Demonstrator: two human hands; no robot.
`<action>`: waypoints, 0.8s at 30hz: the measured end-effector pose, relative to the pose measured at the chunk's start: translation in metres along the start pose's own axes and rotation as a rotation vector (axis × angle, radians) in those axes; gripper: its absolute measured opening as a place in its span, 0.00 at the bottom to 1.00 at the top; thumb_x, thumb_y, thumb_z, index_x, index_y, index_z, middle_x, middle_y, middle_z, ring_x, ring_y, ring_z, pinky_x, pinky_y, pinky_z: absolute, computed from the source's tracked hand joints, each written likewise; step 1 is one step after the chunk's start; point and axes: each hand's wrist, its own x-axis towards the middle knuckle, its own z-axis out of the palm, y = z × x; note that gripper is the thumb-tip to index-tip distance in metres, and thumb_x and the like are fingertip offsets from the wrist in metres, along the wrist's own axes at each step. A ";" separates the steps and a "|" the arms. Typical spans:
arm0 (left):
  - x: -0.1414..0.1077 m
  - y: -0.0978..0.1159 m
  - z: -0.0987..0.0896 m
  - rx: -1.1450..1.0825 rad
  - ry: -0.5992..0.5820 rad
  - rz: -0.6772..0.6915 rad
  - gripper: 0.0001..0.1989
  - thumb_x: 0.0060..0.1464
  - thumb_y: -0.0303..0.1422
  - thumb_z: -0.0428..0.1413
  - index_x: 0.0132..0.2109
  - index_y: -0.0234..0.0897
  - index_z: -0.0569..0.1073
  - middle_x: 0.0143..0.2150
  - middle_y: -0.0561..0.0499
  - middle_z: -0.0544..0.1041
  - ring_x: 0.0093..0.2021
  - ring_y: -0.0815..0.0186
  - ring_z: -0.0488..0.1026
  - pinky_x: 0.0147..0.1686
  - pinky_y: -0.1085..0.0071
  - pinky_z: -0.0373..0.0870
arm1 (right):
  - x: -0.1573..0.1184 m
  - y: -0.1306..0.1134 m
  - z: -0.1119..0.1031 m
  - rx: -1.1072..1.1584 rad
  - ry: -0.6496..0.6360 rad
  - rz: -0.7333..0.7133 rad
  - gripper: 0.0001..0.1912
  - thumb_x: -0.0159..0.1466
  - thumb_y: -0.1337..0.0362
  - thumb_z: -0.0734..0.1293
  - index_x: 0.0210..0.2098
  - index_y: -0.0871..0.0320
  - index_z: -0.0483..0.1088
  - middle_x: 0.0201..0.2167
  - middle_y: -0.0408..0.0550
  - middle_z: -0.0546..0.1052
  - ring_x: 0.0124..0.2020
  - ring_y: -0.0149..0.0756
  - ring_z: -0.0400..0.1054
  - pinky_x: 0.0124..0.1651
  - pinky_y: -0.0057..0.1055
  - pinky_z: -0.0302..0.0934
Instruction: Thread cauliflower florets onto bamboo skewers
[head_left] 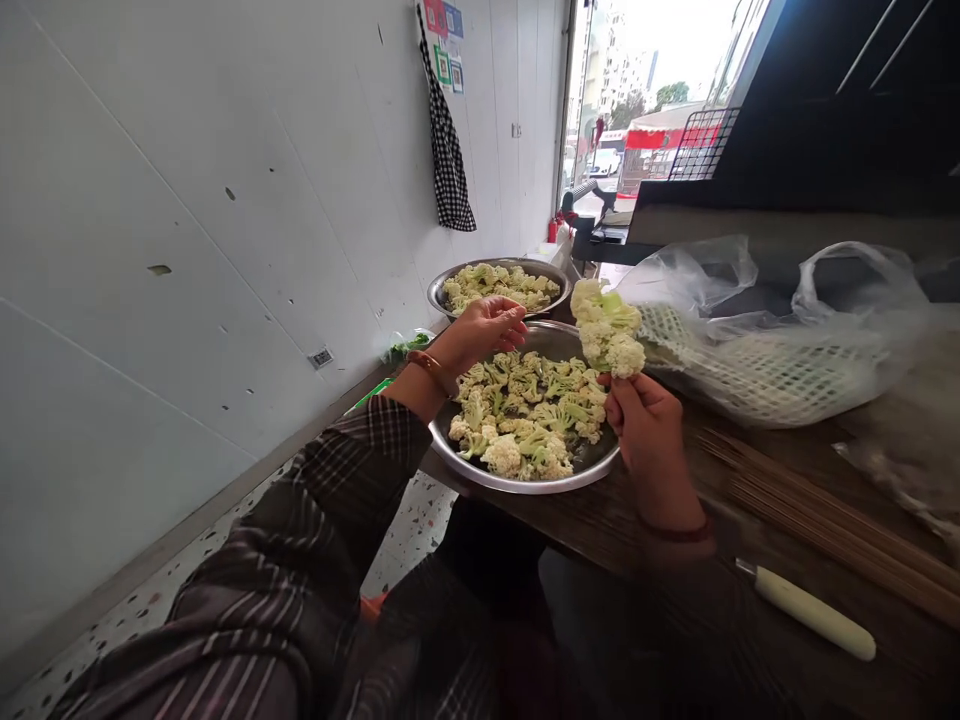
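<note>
In my right hand [649,425] is a cluster of cauliflower florets [606,328], stacked upright above my closed fingers. Any stick inside it is hidden. My left hand [487,332] hovers over the back rim of the nearer metal basin [517,484], thumb and fingers drawn together. Whatever they pinch, if anything, is too small to make out. Loose cauliflower pieces [525,415] lie spread in that basin, below and between my hands.
Behind stands a second metal basin [433,295] with more cauliflower. To the right are a plastic bag [795,340] over a white mesh, a bundle of thin wooden sticks [817,505] and a pale-handled knife [814,612]. A white wall [225,250] borders the left.
</note>
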 end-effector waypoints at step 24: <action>0.044 -0.100 0.022 1.057 -0.482 0.218 0.08 0.40 0.20 0.58 0.22 0.37 0.72 0.36 0.42 0.73 0.41 0.54 0.72 0.43 0.63 0.62 | -0.003 -0.009 0.002 -0.099 -0.006 0.000 0.18 0.67 0.48 0.67 0.36 0.57 0.75 0.16 0.37 0.62 0.18 0.28 0.53 0.22 0.28 0.45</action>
